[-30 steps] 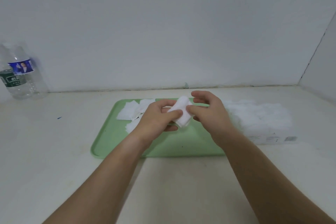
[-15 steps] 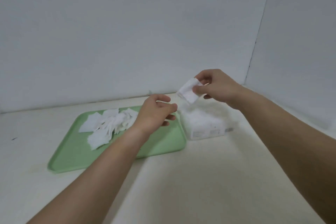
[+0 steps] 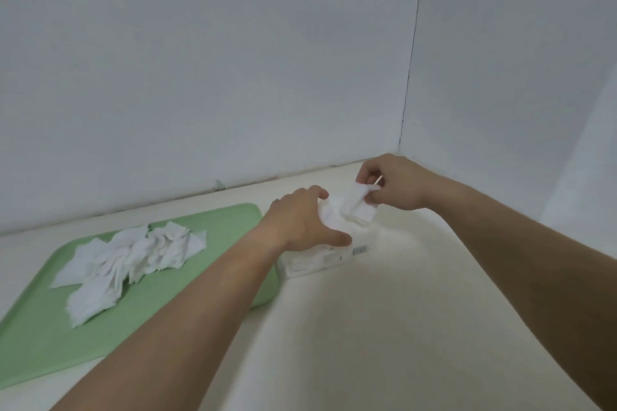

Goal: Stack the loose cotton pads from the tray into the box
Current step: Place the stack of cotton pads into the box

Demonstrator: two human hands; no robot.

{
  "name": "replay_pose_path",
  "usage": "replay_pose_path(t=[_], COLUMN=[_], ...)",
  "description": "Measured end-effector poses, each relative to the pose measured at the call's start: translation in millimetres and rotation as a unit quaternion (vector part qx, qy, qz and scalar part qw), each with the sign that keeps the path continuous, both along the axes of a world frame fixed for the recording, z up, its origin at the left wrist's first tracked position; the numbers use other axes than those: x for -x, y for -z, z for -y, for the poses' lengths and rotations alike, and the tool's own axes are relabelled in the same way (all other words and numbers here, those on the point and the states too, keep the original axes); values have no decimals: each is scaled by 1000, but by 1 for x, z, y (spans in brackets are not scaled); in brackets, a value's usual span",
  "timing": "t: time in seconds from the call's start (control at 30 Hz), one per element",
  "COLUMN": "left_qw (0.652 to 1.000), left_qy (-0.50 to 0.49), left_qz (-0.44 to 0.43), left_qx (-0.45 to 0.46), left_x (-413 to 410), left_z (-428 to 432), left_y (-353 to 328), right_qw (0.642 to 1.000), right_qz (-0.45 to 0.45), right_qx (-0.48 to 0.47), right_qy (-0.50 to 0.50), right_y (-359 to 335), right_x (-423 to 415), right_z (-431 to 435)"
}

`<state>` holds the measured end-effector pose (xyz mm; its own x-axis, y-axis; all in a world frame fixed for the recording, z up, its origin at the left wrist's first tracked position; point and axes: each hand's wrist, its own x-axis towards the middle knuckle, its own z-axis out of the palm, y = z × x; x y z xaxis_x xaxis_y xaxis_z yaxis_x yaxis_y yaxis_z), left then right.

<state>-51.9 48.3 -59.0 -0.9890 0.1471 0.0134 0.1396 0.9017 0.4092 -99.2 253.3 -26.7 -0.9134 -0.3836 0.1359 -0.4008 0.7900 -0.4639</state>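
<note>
Right hand: pinches cotton pad stack above box, ready to lower in. Left hand: fingers spread flat on box, likely steadying it. Loose pads: heaped on green tray, left.

From my feed, the tray lies on the left of the worktop, with the loose cotton pads heaped on its far half. The box sits just beside the tray's right edge. My left hand rests on top of the box, its forearm crossing the tray's right corner. My right hand is behind and to the right, over the box's far end, pinching a small stack of pads. The wall stands behind everything.
</note>
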Motion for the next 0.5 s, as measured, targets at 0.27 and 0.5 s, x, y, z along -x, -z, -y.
replay_pose_path(t=[0.27, 0.5], left_qw=[997, 997], left_qy=[-3, 2], left_qz=[29, 20], left_qx=[65, 73], left_x=[17, 20], left_z=[-1, 3], left_y=[0, 1], right_qw=[990, 946], right_qz=[9, 43], right_qx=[-141, -322], right_qy=[-27, -25], right_y=[-4, -12], right_x=[3, -3], right_z=[21, 48])
